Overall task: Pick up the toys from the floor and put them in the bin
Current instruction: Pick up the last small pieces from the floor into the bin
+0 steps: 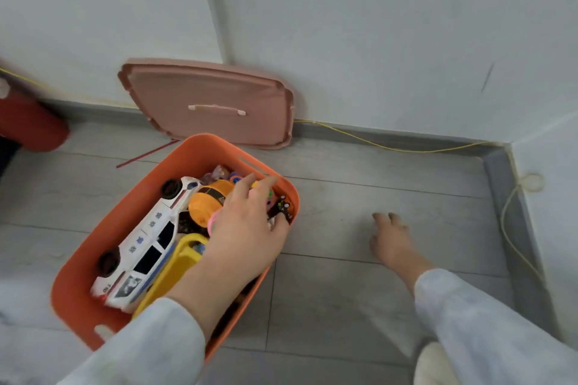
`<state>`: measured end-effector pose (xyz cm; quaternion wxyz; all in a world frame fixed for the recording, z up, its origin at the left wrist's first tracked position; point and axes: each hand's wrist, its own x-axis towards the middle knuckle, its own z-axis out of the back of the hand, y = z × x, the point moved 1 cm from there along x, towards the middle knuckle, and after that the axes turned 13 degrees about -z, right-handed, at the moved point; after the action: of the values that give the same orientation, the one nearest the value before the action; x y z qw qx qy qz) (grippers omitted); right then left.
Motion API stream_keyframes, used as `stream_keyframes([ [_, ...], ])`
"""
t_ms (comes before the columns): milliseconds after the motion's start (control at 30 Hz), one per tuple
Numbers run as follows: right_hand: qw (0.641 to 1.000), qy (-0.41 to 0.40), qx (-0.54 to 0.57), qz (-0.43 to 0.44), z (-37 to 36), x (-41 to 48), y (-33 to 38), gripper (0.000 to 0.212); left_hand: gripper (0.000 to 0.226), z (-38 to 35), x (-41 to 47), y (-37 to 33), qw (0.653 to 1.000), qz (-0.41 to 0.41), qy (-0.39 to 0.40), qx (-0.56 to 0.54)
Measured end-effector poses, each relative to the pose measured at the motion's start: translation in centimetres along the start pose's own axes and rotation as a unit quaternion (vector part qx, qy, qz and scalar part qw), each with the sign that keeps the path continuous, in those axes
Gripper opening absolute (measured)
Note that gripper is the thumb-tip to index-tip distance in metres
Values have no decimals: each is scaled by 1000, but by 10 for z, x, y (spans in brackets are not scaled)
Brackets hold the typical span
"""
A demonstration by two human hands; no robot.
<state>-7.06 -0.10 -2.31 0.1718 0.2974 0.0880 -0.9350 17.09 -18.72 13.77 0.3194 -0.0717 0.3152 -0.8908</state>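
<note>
Head view, looking down at a grey tiled floor (337,297) where it meets a white wall. An orange plastic bin with rounded corners (93,262) stands on the floor towards its left edge, packed with toys. A long white toy car with black windows (147,237) lies along the bin's left side, with a yellow plastic toy frame (179,266) beside it. A round orange-and-black toy (208,200) sits near the far edge, and a small black figure (281,208) is at the far right corner.

The left hand (244,234), in a pale sleeve, reaches over the bin with its fingers stretched nearly straight across the toys. The right hand (391,241) is blurred, low over bare floor to the right of the bin and well apart from it, with fingers spread and holding nothing.

A dusty-pink flat plastic lid with a handle (212,103) leans on the wall behind the bin. A thin yellow cable (391,147) runs along the skirting.
</note>
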Motion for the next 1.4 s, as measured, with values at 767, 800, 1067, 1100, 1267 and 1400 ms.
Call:
stream_keyframes([
  [767,886,-47,355,293,85,-100,116,23,69,20,-28,14,994,73,26,72],
  [800,883,-45,329,331,95,-110,126,24,68,30,-33,15,995,83,8,60],
  [1067,883,-199,185,382,148,-104,212,36,71,81,-45,36,991,91,-62,71],
  [1100,887,-211,161,377,154,-98,227,43,72,85,-45,39,991,95,-66,68],
  [1267,931,-201,49,300,166,-68,287,79,76,96,-61,43,991,106,-64,51],
  [1400,936,-246,-20,251,168,-58,296,87,82,100,-72,44,991,97,-53,69],
])
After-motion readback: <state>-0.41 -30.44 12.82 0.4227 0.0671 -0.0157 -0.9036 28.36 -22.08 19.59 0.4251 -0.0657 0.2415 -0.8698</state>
